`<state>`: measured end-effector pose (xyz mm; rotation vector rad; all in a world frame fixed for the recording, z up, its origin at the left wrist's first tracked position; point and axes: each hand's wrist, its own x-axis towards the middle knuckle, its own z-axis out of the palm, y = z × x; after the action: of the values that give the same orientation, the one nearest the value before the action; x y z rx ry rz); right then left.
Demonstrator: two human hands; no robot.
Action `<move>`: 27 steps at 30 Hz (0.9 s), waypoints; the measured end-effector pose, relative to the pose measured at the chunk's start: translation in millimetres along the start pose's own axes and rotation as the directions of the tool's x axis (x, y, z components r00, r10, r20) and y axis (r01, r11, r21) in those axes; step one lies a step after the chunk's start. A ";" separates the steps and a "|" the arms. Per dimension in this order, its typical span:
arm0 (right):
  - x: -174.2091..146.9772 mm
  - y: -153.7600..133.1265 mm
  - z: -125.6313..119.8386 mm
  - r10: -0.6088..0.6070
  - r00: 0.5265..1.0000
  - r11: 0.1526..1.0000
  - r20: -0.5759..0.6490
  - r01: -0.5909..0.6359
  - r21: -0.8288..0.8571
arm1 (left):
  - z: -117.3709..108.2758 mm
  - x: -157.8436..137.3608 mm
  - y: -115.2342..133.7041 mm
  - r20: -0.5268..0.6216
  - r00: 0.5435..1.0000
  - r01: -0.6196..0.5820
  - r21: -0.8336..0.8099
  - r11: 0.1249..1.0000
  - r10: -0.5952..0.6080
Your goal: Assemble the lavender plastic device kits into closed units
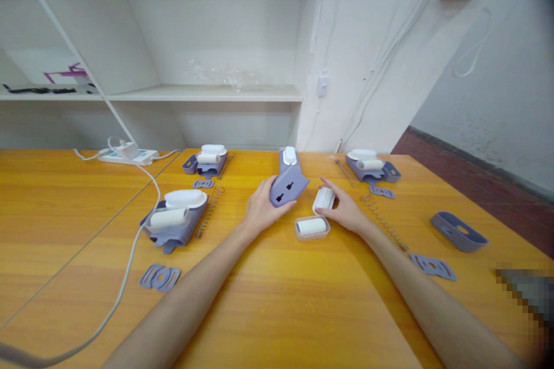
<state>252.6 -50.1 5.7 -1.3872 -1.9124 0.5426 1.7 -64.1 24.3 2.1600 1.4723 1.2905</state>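
Note:
My left hand point(262, 206) grips a purple-grey plastic housing point(288, 184), tilted, with two dark keyhole-shaped slots facing me. A small white ribbed piece point(289, 155) shows at the housing's far end. Just to the right, my right hand point(344, 210) has its thumb and fingers around a white ribbed oval piece point(324, 200). Below that piece, on the table, lies a translucent oval cup point(312, 235) with a white roll point(311, 226) inside it. The fingertips under the housing are hidden.
Similar part sets point(175, 219) stand at left, back left point(211, 160) and back right point(366, 166). Coil springs point(383, 222) and flat purple plates point(433, 266) lie beside them. A purple oval ring-shaped tray point(459, 232) sits at right. A white cable point(130, 271) crosses the left side from a power strip point(130, 154).

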 end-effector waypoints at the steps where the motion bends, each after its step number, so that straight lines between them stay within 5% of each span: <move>1: 0.0 0.3 0.0 0.000 1.000 1.000 0.001 0.000 0.021 | 0.0 0.0 -0.1 0.003 1.000 0.002 0.000 1.000 -0.002; 9: 0.2 -0.4 0.1 0.008 1.000 0.995 -0.002 -0.008 0.096 | 3.1 0.0 -4.5 -0.007 0.999 0.034 0.041 0.999 -0.034; 27: -0.4 -1.4 0.3 -0.049 0.998 0.997 -0.043 0.046 -0.061 | 5.5 0.3 -9.6 0.041 0.999 -0.006 0.022 1.000 0.005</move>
<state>251.5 -50.9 6.4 -1.3765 -1.9348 0.4309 -0.2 -57.8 15.4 2.1918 1.4727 1.2302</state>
